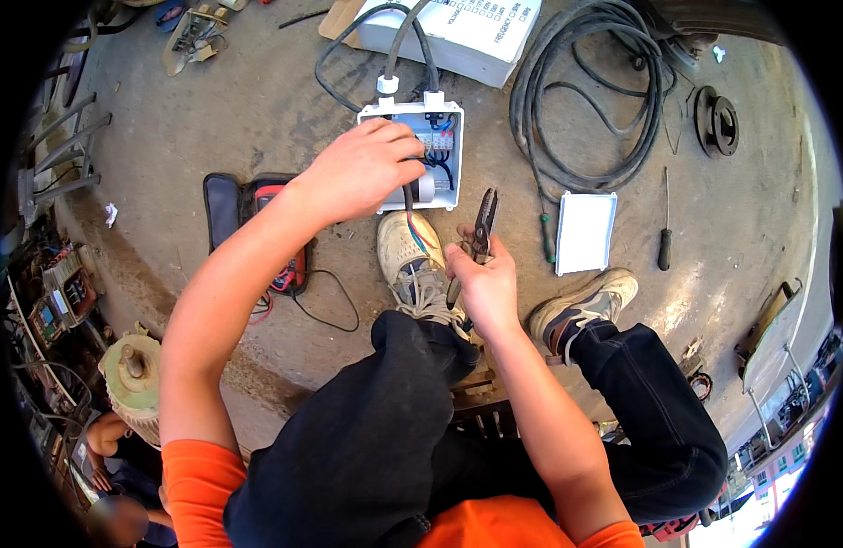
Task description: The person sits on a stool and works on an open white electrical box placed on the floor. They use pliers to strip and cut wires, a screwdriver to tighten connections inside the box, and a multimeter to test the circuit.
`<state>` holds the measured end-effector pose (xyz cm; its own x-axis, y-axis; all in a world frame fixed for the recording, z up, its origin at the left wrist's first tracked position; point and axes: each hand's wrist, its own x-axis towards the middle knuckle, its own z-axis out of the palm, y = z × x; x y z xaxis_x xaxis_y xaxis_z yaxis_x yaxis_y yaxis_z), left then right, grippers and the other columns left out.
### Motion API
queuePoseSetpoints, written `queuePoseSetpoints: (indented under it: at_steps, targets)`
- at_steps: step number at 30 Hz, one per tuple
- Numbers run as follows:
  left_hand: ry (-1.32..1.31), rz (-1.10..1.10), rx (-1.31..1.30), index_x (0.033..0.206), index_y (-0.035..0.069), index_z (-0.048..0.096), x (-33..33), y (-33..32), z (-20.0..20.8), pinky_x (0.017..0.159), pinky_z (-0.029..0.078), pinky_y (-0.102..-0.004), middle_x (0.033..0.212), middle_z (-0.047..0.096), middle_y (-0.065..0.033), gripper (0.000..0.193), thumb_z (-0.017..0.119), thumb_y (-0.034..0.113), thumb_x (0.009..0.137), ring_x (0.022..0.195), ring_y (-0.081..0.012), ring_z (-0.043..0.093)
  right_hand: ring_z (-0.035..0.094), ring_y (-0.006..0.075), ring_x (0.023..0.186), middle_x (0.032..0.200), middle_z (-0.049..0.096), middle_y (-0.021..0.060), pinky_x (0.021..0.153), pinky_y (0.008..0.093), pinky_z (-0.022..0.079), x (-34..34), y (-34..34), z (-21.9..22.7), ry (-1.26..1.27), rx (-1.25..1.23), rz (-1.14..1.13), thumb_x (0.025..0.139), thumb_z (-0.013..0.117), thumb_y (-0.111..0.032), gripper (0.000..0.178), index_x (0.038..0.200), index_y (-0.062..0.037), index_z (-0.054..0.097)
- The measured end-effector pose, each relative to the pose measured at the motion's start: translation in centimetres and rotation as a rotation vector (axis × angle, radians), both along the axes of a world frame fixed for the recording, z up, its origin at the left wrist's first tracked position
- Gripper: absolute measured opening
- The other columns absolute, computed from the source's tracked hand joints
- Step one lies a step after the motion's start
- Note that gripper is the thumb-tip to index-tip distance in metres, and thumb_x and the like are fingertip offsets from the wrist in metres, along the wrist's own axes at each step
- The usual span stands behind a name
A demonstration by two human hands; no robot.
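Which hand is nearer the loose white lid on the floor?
Right. The right hand, holding pliers, is just left of the white lid; the left hand is farther left, at the junction box.

At the top centre of the frame we see a white cardboard box (458,32) lying on the concrete floor (257,110). To its right we find a coil of black cable (590,91), and below that a white square lid (586,233) with a screwdriver (664,224) just beside it. At left centre we see an open black case (225,210), and at lower left a grey motor (134,374).
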<state>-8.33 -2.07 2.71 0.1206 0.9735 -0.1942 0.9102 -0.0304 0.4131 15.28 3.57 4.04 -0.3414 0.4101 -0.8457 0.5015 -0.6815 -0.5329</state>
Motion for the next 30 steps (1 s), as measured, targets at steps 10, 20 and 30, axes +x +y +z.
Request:
queuePoseSetpoints:
  at_steps: [10, 20, 30]
  targets:
    - [-0.042, -0.095, 0.028, 0.095, 0.010, 0.066, -0.6, 0.1, -3.1, 0.101, 0.042, -0.0390, 0.101, 0.063, -0.0031, 0.022, 0.076, 0.018, 0.078, 0.111, -0.0253, 0.057, 0.064, 0.0241, 0.099, 0.113, 0.066, 0.0113, 0.090, 0.0415, 0.050, 3.2, 7.3, 2.7, 0.265, -0.352, -0.223, 0.086, 0.065, -0.012, 0.061, 0.143, -0.0012, 0.048]
    - [-0.061, 0.088, 0.093, 0.093, 0.010, 0.070, 4.7, 0.2, -0.5, 0.087, 0.042, -0.0373, 0.083, 0.061, -0.0024, 0.019, 0.077, 0.020, 0.079, 0.093, -0.0236, 0.057, 0.060, 0.0337, 0.098, 0.102, 0.065, 0.0138, 0.088, 0.0417, 0.048, 4.1, 13.2, 5.7, -0.126, 1.048, 1.204, 0.069, 0.079, -0.011, 0.063, 0.129, 0.0004, 0.060]
    - [-0.052, 0.083, 0.159, 0.090, 0.009, 0.072, 7.6, 0.3, 0.1, 0.080, 0.043, -0.0345, 0.081, 0.063, -0.0005, 0.018, 0.078, 0.020, 0.076, 0.086, -0.0201, 0.060, 0.060, 0.0308, 0.097, 0.099, 0.063, 0.0122, 0.085, 0.0404, 0.048, 3.2, 10.7, 4.2, -0.198, 1.062, 1.327, 0.068, 0.078, -0.010, 0.068, 0.133, -0.0015, 0.059]
